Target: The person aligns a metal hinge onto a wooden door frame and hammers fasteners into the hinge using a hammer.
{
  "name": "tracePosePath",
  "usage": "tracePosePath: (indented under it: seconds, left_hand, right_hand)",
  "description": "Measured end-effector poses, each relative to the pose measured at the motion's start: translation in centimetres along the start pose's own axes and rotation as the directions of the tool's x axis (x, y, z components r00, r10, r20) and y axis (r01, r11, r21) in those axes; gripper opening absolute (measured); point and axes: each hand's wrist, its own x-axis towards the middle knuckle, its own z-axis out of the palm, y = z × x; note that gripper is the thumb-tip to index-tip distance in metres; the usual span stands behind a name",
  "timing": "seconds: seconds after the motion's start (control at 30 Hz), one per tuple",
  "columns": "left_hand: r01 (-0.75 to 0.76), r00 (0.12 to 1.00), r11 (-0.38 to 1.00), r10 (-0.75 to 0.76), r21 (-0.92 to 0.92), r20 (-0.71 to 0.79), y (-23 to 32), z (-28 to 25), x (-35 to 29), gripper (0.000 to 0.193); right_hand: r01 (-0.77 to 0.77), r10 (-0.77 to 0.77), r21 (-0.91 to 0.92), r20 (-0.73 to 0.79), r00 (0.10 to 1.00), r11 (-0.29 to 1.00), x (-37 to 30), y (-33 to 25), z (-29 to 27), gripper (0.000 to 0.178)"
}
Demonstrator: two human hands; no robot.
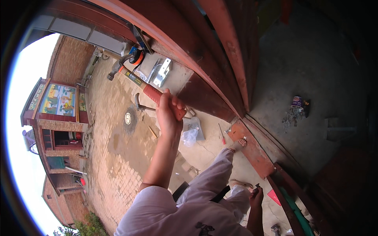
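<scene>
Beside the white shirt (155, 214), the right hand (257, 199) has its fingers closed around a small dark object (257, 186), too small to identify; farther forward, the raised left hand (169, 113) clamps its fingers on the red grip of a claw hammer (146, 88); beyond lie a red-handled screwdriver (223, 137), a clear plastic bag (191, 135) and shiny metal brackets (162, 73), and across the brick paving (123, 169) stands a building with a painted mural (59, 100)

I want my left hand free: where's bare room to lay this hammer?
On the concrete floor between the clear plastic bag and red-handled screwdriver, and between the bag and the trouser leg. The ledge is crowded around the shiny metal bracket and orange-and-black item.
</scene>
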Motion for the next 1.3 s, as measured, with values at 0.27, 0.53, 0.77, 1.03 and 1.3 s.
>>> tracePosePath:
  seconds: [0.27, 0.53, 0.77, 1.03, 1.3]
  left_hand:
    - [-0.048, 0.984, 0.995, 0.062, 0.082, -0.168, 3.3, -7.1, 1.1, 0.013]
    - [-0.265, 0.933, 0.931, 0.182, -0.252, -0.309, 2.7, -9.3, 8.6, 0.011]
    - [-0.280, 0.943, 0.879, 0.176, -0.386, -0.283, 2.7, -3.4, 9.1, 0.013]
    - [-0.360, 0.901, 0.906, 0.274, -0.225, -0.336, 2.3, -1.4, 11.0, 0.040]
    - [-0.339, 0.935, 0.916, 0.302, -0.214, -0.189, 3.2, -1.2, 7.9, 0.035]
  right_hand:
    - [0.014, -0.014, -0.031, 0.004, 1.000, 0.999, 2.1, 0.5, -2.1, 0.020]
    - [0.023, -0.026, -0.157, -0.023, 0.999, 0.987, 0.9, -2.0, 0.2, 0.024]
    - [-0.004, 0.008, -0.195, 0.020, 1.000, 0.981, 2.3, -3.2, 2.3, 0.022]
    - [0.004, 0.000, -0.212, 0.023, 1.000, 0.977, 2.5, -3.6, 3.3, 0.020]
    - [0.037, -0.038, -0.203, -0.003, 0.999, 0.979, 1.8, -3.1, 3.6, 0.023]
